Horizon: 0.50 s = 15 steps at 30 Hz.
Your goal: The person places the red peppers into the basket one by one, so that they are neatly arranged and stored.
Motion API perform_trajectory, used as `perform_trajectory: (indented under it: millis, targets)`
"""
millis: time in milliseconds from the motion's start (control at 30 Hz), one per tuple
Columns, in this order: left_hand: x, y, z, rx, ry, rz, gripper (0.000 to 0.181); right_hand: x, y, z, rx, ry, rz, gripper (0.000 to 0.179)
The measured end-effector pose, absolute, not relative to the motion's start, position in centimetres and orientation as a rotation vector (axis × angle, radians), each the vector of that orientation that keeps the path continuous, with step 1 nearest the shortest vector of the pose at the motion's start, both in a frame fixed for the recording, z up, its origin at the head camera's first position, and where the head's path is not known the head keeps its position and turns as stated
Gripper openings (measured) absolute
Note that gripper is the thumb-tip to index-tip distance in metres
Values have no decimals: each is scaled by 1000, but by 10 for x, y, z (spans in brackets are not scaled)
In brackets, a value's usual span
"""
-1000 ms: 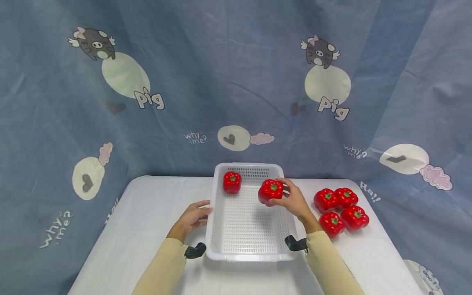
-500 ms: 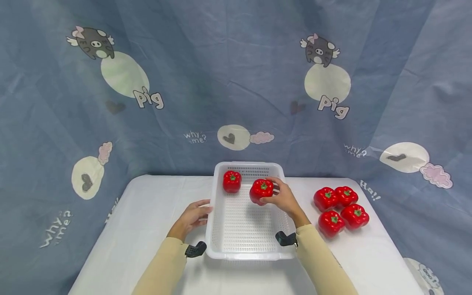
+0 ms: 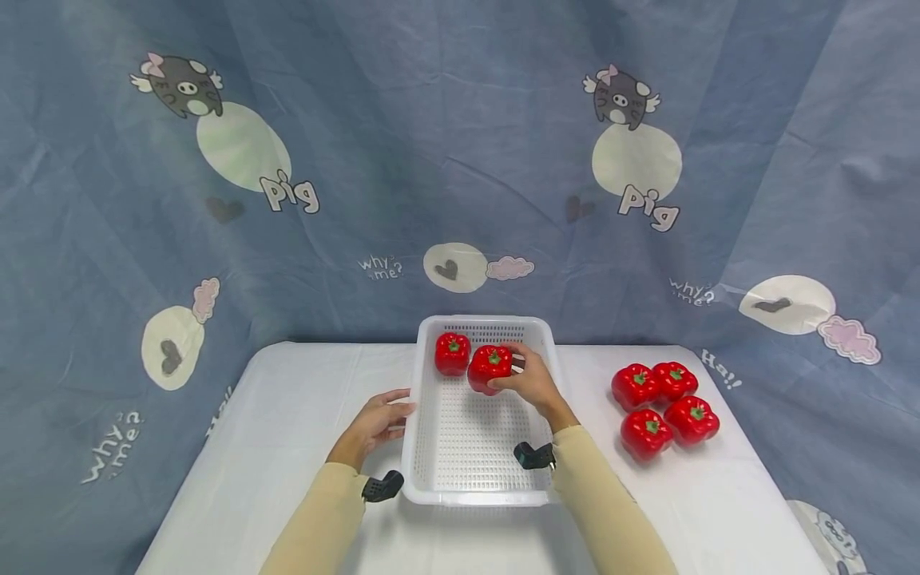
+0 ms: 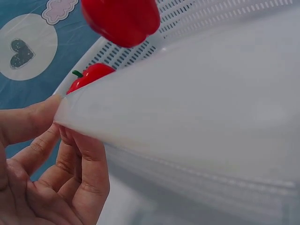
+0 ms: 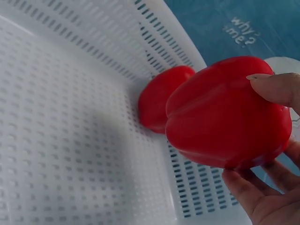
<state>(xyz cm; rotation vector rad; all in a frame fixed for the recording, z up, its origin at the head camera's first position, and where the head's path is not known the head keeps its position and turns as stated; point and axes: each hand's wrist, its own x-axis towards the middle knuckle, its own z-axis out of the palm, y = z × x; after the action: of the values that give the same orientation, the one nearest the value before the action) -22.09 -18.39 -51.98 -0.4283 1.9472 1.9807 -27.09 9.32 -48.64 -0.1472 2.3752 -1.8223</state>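
Note:
My right hand (image 3: 535,383) grips a red bell pepper (image 3: 489,369), its green stem facing up, over the back half of a white perforated plastic basket (image 3: 477,499). Thumb and fingertips hold this pepper from opposite sides in the right wrist view. Just left of it, another red bell pepper (image 3: 453,355) sits in the back left corner of the basket. At the basket's left side, my left hand (image 3: 375,423) pinches the rim, thumb above and fingers below, as the left wrist view shows. The basket wall (image 4: 178,103) fills much of that view.
Several more red bell peppers (image 3: 691,423) stand in a cluster on the white-covered table (image 3: 302,415), right of the basket. A blue curtain (image 3: 503,160) with pig prints hangs directly behind the table's back edge. Each wrist carries a small black camera (image 3: 534,456).
My right hand has carried its bell pepper leftward across the basket, close to the one in the corner. The left hand has stayed at the rim.

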Motion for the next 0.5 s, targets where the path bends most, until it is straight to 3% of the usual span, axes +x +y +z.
perform_trajectory:
  millis: [500]
  targets:
    - [-222,-183,-522,-422,1966,1978,46,-279,68,-505,-138,2315,-1804,75]
